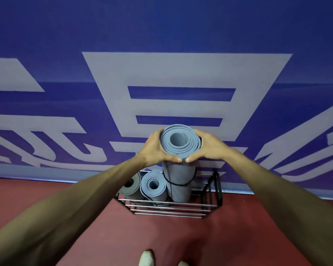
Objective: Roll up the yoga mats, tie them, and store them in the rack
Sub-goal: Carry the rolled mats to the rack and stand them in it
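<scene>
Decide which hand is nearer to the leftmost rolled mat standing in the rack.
Left. The left hand grips the held mat just above that leftmost mat; the right hand grips the held mat's far side, farther right.

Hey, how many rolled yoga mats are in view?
3. The held mat, gripped at its top by left hand and right hand, stands in the rack. The middle mat and leftmost mat sit beside it in the rack, the leftmost partly hidden behind the forearm.
</scene>
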Tool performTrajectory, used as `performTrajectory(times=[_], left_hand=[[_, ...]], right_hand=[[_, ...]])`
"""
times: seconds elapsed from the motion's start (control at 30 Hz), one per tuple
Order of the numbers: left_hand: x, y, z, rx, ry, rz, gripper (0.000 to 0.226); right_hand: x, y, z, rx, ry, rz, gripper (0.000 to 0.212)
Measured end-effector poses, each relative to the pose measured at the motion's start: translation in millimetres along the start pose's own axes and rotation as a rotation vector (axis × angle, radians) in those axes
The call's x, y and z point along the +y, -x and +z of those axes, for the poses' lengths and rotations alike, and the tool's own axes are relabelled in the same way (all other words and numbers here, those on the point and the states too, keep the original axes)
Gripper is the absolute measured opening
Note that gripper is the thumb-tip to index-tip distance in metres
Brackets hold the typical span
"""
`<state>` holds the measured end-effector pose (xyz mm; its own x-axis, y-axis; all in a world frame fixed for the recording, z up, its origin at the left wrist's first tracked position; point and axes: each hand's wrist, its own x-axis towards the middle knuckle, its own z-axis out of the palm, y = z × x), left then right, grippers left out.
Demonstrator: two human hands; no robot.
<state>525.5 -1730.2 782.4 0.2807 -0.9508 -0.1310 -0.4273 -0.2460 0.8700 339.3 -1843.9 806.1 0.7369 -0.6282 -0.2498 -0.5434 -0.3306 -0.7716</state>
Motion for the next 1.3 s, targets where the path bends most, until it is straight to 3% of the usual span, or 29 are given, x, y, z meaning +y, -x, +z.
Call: performTrajectory(times=[0.8, 0.97, 1.13, 1.3], left_hand=[[-210.9, -47.5, 115.2, -0.230, -0.284, -0.161, 0.136], [-246.8, -52.3, 131.5, -0.248, -0.355, -0.154, 0.139], [-267.3, -48.6, 144.4, -0.256, -0.538, -0.044, 0.124], [-290.8, -46.5, 155.6, -0.229, -0.784, 0.070, 0.086]], right_hand=[[194.1, -52.8, 178.2, 0.163, -0.178, 0.226, 0.094], [223.7, -64.7, 201.4, 0.147, -0.178, 0.261, 0.107], [252.4, -64.9, 228.0, 0.131, -0.161, 0.318, 0.112], [266.7, -62.2, 256.0, 0.170, -0.189, 0.332, 0.104]])
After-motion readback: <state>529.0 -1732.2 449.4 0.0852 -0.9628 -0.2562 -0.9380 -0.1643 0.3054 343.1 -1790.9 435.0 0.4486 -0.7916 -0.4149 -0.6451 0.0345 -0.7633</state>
